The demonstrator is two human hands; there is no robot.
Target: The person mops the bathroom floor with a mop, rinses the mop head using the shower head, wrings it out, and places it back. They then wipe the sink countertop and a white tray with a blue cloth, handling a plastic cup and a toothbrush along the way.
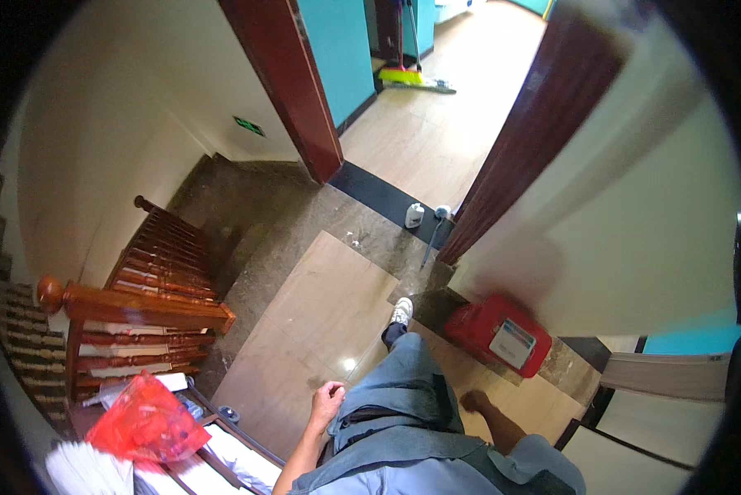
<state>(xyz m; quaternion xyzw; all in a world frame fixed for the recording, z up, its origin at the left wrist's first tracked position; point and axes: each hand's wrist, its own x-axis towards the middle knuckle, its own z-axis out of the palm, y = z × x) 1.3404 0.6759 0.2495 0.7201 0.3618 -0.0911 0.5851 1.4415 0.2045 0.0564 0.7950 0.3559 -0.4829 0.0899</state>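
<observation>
- While a white shoe [402, 311] is set forward on the tiled floor [304, 305], the left hand [327, 404] hangs beside the thigh, narrow, fingers bent inward; cannot tell how fully closed.
- Right hand [474, 402]: low at the right side, dark in shadow; cannot tell its grip.
- Red case [469, 328] with a pale panel on top: floor, against the right wall, nearest thing to the right hand, apart from it.
- Red plastic bag [143, 421], see-through: near left, on a rack [255, 469] of dark bars and white panels; apart from the left hand.
- Left: wooden railing [148, 305], reddish, round knob at its end.
- Far, at the doorway's dark threshold [369, 185]: white bottle [414, 216], upright; brush [442, 212] just right of it, handle toward the near side.
- Beyond, in the far room: yellow-green broom [401, 76] by the turquoise wall [335, 54].
</observation>
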